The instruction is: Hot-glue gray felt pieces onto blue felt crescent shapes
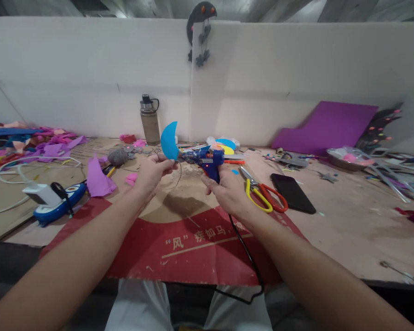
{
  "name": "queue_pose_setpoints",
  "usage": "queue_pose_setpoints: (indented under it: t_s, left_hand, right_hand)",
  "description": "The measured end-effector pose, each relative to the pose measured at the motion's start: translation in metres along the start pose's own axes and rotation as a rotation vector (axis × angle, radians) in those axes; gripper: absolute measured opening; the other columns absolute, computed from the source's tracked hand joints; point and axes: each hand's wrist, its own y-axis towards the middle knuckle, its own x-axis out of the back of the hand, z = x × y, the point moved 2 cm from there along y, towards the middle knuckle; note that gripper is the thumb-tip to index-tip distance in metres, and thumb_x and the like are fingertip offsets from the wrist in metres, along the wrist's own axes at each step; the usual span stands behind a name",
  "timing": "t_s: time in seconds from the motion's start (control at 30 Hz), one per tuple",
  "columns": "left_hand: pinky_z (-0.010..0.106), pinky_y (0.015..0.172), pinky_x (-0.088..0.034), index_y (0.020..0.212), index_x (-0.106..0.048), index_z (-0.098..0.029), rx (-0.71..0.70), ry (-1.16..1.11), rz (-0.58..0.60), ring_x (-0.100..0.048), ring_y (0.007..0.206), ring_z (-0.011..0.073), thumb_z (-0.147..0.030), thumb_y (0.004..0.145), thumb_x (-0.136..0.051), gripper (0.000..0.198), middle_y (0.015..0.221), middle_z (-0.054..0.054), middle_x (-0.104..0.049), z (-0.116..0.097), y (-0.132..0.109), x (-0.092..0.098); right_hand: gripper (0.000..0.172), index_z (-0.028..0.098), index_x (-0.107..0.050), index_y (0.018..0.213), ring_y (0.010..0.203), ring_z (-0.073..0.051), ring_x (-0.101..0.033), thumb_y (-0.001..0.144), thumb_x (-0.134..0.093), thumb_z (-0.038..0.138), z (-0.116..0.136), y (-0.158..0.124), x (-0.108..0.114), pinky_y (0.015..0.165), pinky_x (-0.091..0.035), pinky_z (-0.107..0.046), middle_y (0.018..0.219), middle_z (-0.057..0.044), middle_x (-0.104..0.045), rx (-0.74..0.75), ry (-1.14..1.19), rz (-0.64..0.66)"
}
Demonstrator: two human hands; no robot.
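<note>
My left hand [158,169] pinches the lower end of a bright blue crescent-shaped piece [169,140], which stands upright above the fingers. A thin grey string hangs below that pinch. In my right hand [226,186] is a dark blue glue gun [212,166], gripped by its handle with a small red light showing. Its nozzle points left, close to the base of the crescent; whether they touch I cannot tell. A black cord [243,246] runs down from the glue gun past the table edge. Both hands are above a red and brown cardboard sheet [138,257].
Yellow-and-red scissors [266,195] and a black phone [293,193] lie to the right. A water bottle [150,122] stands behind, near grey yarn [117,155]. At left are a blue power strip [60,204], white cables and felt scraps [55,149]. A purple sheet [326,126] leans back right.
</note>
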Motion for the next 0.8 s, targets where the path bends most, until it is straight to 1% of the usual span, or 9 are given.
queue_pose_setpoints:
  t_s: [0.17,0.3,0.43,0.5,0.63,0.8]
  left_hand:
    - [0.027,0.064,-0.044,0.067,-0.061,-0.016,-0.021,0.044,-0.008,-0.061,0.064,0.0143,-0.025,0.062,-0.073,0.016,0.065,0.004,-0.066,-0.0039,-0.0040,-0.0020]
    - [0.027,0.064,-0.043,0.070,-0.063,-0.016,-0.057,0.080,0.006,-0.061,0.065,0.0147,-0.026,0.064,-0.072,0.016,0.067,0.005,-0.067,-0.0021,-0.0029,-0.0015]
    - [0.027,0.064,-0.043,0.073,-0.064,-0.016,-0.100,0.120,0.025,-0.062,0.066,0.0148,-0.027,0.066,-0.071,0.015,0.069,0.004,-0.068,0.0007,-0.0012,0.0000]
    - [0.026,0.063,-0.043,0.073,-0.064,-0.016,-0.127,0.142,0.025,-0.061,0.065,0.0145,-0.026,0.066,-0.071,0.014,0.069,0.004,-0.068,0.0006,-0.0014,0.0003]
    - [0.027,0.063,-0.043,0.072,-0.063,-0.015,-0.152,0.177,0.021,-0.061,0.064,0.0146,-0.024,0.066,-0.070,0.013,0.069,0.004,-0.067,0.0001,-0.0023,0.0001]
    - [0.027,0.063,-0.043,0.072,-0.064,-0.015,-0.163,0.181,0.039,-0.061,0.064,0.0143,-0.024,0.066,-0.069,0.012,0.070,0.004,-0.068,0.0012,-0.0015,-0.0004]
  right_hand:
    - [0.018,0.021,-0.051,0.097,0.056,-0.014,-0.052,0.083,-0.052,0.032,-0.0026,0.0007,0.0005,0.055,-0.046,-0.031,0.078,-0.002,-0.059,-0.002,-0.028,-0.002]
    - [0.011,0.021,-0.053,0.088,0.057,-0.014,-0.052,0.083,-0.052,0.030,0.0011,0.0003,0.0025,0.055,-0.044,-0.030,0.074,-0.002,-0.059,-0.002,-0.056,-0.024]
    - [0.009,0.021,-0.053,0.083,0.062,-0.016,-0.052,0.082,-0.052,0.029,0.0036,0.0001,0.0043,0.054,-0.042,-0.029,0.071,-0.003,-0.058,0.012,-0.064,-0.043]
    - [0.008,0.021,-0.053,0.083,0.061,-0.015,-0.051,0.082,-0.053,0.029,0.0041,0.0002,0.0051,0.054,-0.042,-0.029,0.068,-0.002,-0.057,0.018,-0.064,-0.056]
    - [0.009,0.021,-0.052,0.086,0.054,-0.013,-0.049,0.082,-0.053,0.029,0.0033,0.0009,0.0054,0.052,-0.041,-0.028,0.066,0.000,-0.055,-0.012,-0.034,-0.052]
    - [0.013,0.020,-0.050,0.091,0.053,-0.011,-0.050,0.082,-0.053,0.030,0.0018,0.0020,0.0056,0.052,-0.042,-0.028,0.074,-0.001,-0.058,-0.024,0.021,-0.064]
